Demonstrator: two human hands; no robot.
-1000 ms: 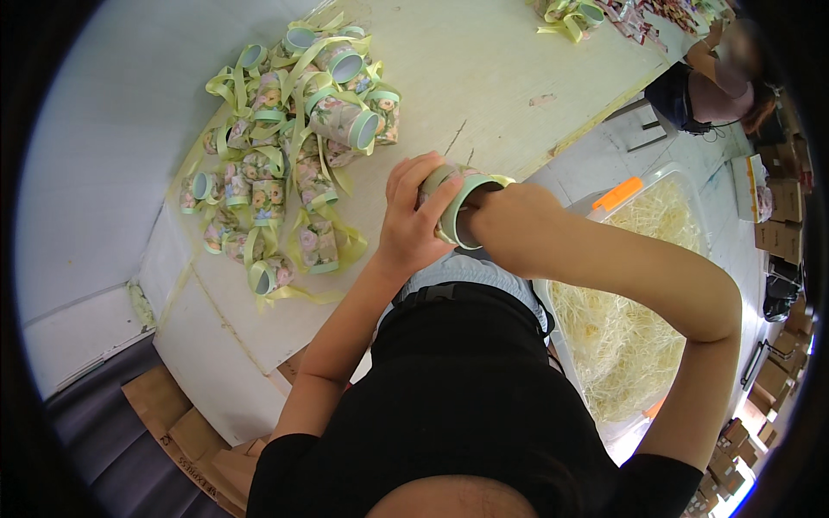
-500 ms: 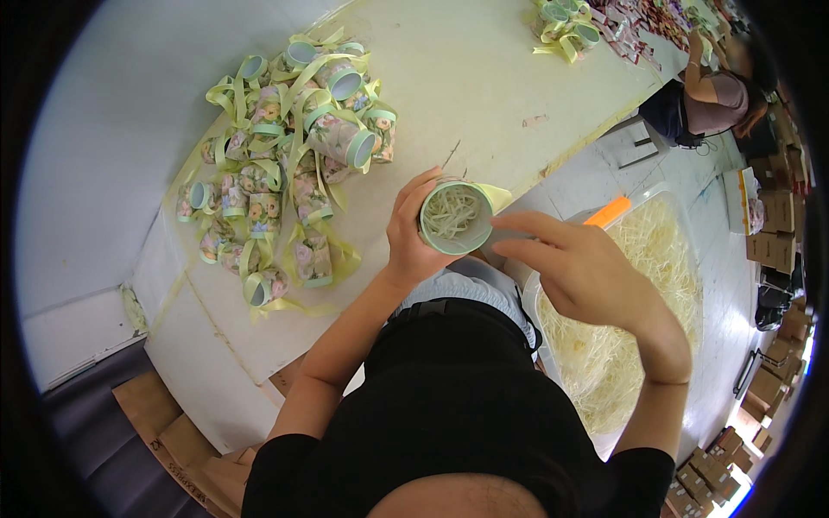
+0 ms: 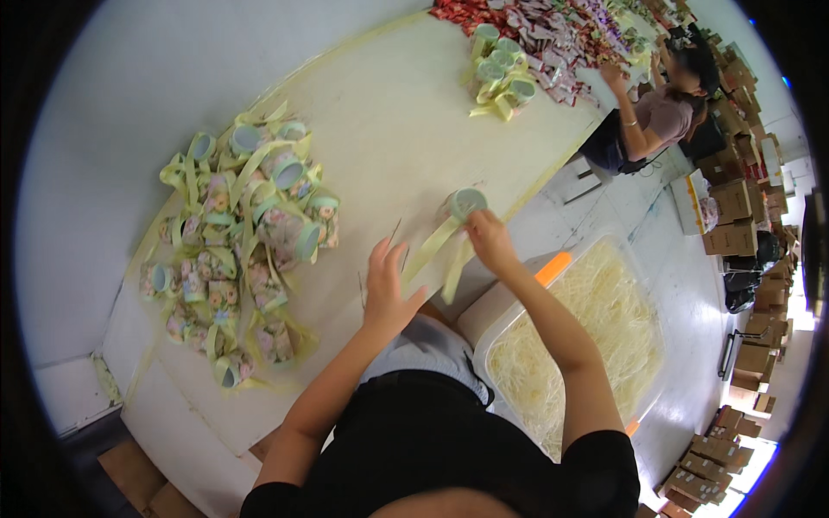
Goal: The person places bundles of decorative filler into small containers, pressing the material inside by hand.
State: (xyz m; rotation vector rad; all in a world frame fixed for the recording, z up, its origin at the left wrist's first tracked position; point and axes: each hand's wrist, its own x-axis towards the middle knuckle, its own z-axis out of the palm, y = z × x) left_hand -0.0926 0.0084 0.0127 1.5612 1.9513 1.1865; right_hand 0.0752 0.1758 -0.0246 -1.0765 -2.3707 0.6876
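The cup [image 3: 467, 203] seems to be pinched at its rim by the right grip [image 3: 492, 243], near the counter's [image 3: 380, 147] edge; the left grip [image 3: 387, 287] is spread; if the ribbon [image 3: 432, 248] is snagged, the cup could be tipped

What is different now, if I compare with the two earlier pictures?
The green-rimmed cup has moved forward, away from the body, and appears to stand on the table near its edge. The left hand has let go and is open. The right hand, earlier inside the cup, then beside it, is now at its near rim. The cup pile and the filler tub stayed as they were.
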